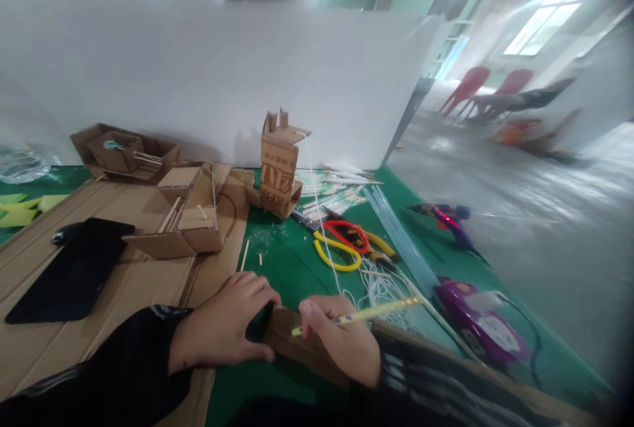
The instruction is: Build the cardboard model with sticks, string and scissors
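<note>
My right hand (341, 334) is closed around a yellow patterned pencil (386, 309), held slanted over a brown cardboard strip (282, 334). One end of the pencil points left, just above the strip. My left hand (228, 325) is at the strip's left end, thumb and forefinger curved to its two edges with a gap between them. Part of the strip is hidden beneath my right hand. A cardboard tower (278, 173) with a white string (319, 209) stands farther back. Left of it sits a cardboard model (198, 219) with small sticks.
Red-and-yellow-handled scissors (341, 249), tangled white string (389, 292) and clear glue sticks (396, 222) lie on the green table. To the right are a glue gun (453, 219) and a purple device (480, 321). A black tablet (72, 272) rests on cardboard at left.
</note>
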